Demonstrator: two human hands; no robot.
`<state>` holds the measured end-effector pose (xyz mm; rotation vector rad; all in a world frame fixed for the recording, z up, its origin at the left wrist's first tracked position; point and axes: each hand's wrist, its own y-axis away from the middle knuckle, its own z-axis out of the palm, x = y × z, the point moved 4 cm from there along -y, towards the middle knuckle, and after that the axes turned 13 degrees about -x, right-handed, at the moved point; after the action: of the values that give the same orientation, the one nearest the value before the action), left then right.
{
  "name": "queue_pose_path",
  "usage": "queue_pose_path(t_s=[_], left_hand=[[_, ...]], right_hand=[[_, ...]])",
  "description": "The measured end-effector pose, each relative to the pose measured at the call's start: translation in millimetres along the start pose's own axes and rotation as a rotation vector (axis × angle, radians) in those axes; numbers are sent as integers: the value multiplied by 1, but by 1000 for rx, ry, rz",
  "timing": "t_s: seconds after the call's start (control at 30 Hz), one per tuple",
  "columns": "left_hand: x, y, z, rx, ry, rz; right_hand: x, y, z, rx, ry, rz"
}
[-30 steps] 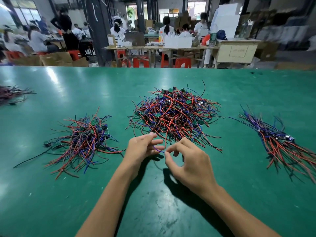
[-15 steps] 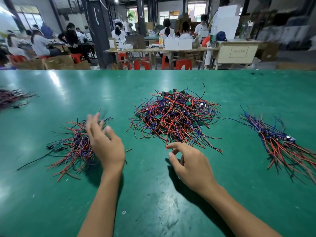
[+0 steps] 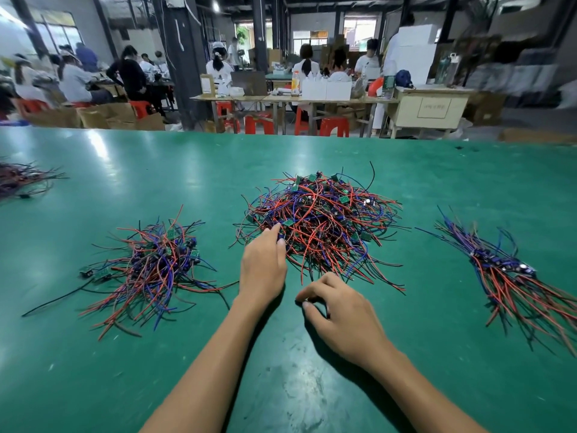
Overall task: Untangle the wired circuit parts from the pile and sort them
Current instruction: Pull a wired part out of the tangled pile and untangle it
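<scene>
- Head view: a green desk [image 3: 125, 370] carries several heaps of wired circuit parts, with red, blue and black leads and small green boards.
- The main tangled pile [image 3: 321, 223] lies at the centre of the desk, just beyond both hands.
- The left hand [image 3: 263, 267] reaches onto the near-left edge of that pile; its fingertips touch the wires there, though whether they pinch a wire or only rest on it cannot be told (the fingers hide the contact).
- The right hand [image 3: 340, 310] rests on the desk just in front of the pile, fingers curled loosely with thumb and forefinger close together, holding nothing visible.
- A looser sorted heap [image 3: 153, 270] lies to the left of the left hand, apart from the pile.
- A combed bundle [image 3: 512, 276], wires lying roughly parallel, sits well to the right.
- Another wire heap [image 3: 22, 179] shows at the far left edge.
- Behind the desk, seated workers, wooden tables and red stools [image 3: 334, 126] fill the workshop.
</scene>
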<state>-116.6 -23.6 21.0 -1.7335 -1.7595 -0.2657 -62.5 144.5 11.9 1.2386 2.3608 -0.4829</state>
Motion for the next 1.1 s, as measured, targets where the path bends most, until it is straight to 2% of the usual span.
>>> queue_pose_path(t_s=[0.17,0.27,0.33,0.43,0.5,0.57,0.67,0.8,0.87,0.93,1.0,1.1], left_hand=[[-3,-4,3,-15,108,-41],[-2,5,-3,37,252,-89],[-1,9,-5,-3,413,-188],[3,12,-7,-68,790,-389],[9,14,-13,-111,907,-476],[16,16,-20,-108,892,-399],[29,21,-32,-133,828,-183],[47,27,-40,-365,931,50],[54,31,-43,-438,873,147],[58,33,-41,-415,664,230],[59,34,-38,-324,427,294],[62,36,-33,-208,311,350]], right_hand=[[5,-1,-1,-13,-39,-8],[7,-2,-1,-11,-74,-10],[7,-2,-3,16,-133,-10],[8,-2,-5,42,-197,-6],[9,-2,-5,45,-202,-7],[12,-2,-5,52,-252,-2],[15,-1,-5,55,-416,-2],[15,-3,-15,101,-735,-35],[13,-4,-22,143,-876,-55],[13,-4,-29,187,-956,-78],[12,-3,-33,227,-953,-76],[17,0,-38,366,-763,-19]])
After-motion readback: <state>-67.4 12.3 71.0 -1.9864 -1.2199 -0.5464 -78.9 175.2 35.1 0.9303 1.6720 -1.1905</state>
